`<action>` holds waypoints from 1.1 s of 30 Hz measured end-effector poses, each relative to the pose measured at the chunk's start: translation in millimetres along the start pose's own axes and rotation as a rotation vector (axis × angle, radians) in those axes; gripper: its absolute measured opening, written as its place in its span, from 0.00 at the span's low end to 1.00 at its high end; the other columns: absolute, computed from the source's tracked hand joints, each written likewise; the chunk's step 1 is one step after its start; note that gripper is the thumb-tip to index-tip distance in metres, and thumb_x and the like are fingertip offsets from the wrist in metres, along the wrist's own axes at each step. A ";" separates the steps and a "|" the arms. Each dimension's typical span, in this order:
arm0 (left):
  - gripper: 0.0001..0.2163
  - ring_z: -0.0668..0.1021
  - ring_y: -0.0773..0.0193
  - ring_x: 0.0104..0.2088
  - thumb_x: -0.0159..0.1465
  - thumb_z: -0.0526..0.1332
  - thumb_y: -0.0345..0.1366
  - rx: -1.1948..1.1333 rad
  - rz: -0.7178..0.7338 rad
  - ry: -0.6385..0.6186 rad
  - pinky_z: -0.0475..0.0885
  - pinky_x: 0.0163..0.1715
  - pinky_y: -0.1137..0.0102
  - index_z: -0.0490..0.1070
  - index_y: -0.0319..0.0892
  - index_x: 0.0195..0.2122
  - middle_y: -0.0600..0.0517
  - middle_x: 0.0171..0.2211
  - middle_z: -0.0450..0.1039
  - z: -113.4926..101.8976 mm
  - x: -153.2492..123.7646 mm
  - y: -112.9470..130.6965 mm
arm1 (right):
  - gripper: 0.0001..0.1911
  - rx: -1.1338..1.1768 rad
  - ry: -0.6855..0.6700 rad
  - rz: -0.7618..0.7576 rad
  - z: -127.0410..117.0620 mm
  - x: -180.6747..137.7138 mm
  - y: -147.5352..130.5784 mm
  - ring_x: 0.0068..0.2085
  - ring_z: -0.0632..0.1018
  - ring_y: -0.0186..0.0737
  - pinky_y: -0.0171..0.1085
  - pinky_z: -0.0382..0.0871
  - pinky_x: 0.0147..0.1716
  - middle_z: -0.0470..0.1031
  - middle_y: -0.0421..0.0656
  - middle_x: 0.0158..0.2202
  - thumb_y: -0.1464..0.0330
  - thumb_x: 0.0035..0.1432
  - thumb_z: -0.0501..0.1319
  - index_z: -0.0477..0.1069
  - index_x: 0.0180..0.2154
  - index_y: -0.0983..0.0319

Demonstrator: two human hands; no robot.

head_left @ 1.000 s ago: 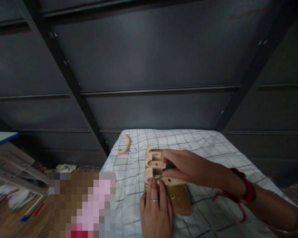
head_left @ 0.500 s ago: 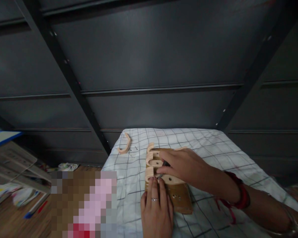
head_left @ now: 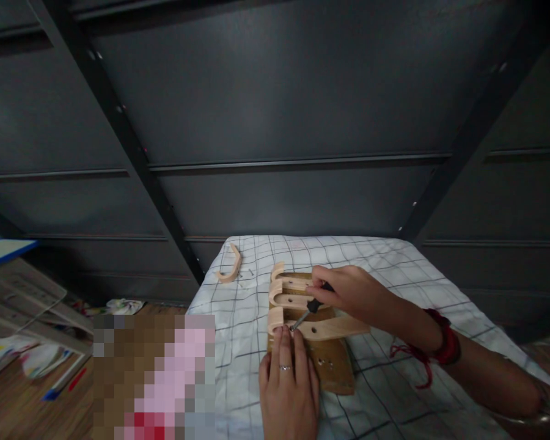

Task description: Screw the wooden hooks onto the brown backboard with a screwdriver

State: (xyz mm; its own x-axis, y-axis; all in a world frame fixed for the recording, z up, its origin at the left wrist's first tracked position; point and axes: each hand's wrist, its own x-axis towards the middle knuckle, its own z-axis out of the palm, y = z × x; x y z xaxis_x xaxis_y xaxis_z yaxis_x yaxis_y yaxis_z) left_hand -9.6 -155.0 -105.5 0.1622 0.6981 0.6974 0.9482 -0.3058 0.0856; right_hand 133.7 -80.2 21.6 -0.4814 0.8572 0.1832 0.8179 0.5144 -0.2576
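My right hand (head_left: 346, 292) is closed around the black handle of a screwdriver (head_left: 314, 305). Its metal shaft slants down to the left, the tip at a hole in the nearest pale wooden hook (head_left: 327, 327). My left hand (head_left: 289, 382) lies with fingers stretched out, fingertips pressing on that same hook near its curved end; a ring is on one finger. Beneath lies a brown wooden board (head_left: 334, 373) with several small holes at its near end. Farther up the board, more curved wooden hooks (head_left: 279, 295) lie side by side, partly hidden by my right hand.
A loose wooden hook (head_left: 230, 266) and a few screws (head_left: 250, 274) lie on the white checked cloth (head_left: 238, 324) to the left. Dark panels (head_left: 302, 198) rise behind the cloth-covered surface. At far left stands a blue-edged table (head_left: 9, 252).
My right hand has drawn back up and right, from low over the hook to the screwdriver's handle, so the shaft now shows. My left hand stays put.
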 end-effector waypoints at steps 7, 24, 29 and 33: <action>0.14 0.69 0.58 0.49 0.60 0.49 0.31 0.000 0.010 0.007 0.61 0.40 0.65 0.67 0.36 0.45 0.43 0.46 0.69 0.7 -0.4 -0.3 | 0.07 0.121 -0.199 -0.442 -21.2 -11.8 0.0 0.37 0.69 0.35 0.35 0.62 0.35 0.66 0.45 0.40 0.75 0.56 0.51 0.60 0.38 0.62; 0.14 0.69 0.57 0.49 0.60 0.49 0.30 0.026 0.029 0.004 0.62 0.40 0.65 0.67 0.36 0.45 0.42 0.47 0.69 -1.3 0.8 -0.1 | 0.09 -0.003 -0.198 -0.492 -23.1 -15.7 -6.2 0.39 0.68 0.38 0.37 0.63 0.36 0.65 0.47 0.39 0.78 0.58 0.46 0.61 0.37 0.64; 0.15 0.68 0.57 0.49 0.60 0.50 0.31 0.030 0.021 -0.025 0.62 0.40 0.64 0.67 0.36 0.46 0.42 0.48 0.68 -1.0 -0.3 -0.3 | 0.07 -0.158 -0.081 -0.605 -18.0 0.7 -20.7 0.34 0.68 0.35 0.34 0.61 0.32 0.67 0.42 0.33 0.74 0.60 0.48 0.63 0.32 0.64; 0.15 0.69 0.57 0.48 0.59 0.50 0.30 0.051 0.048 -0.018 0.62 0.40 0.64 0.67 0.36 0.46 0.43 0.47 0.69 -1.5 -0.3 -1.4 | 0.09 -0.298 0.032 -0.481 -7.3 8.4 -18.0 0.26 0.68 0.34 0.35 0.54 0.21 0.68 0.41 0.28 0.69 0.61 0.48 0.65 0.33 0.63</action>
State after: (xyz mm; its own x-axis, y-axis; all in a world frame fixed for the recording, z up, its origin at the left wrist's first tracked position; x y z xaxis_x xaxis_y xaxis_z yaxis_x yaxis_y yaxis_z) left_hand -11.4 -155.7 -104.7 0.2119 0.6955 0.6866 0.9520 -0.3058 0.0160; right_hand 117.2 -82.5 34.7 -0.8159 0.5241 0.2442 0.5644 0.8136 0.1398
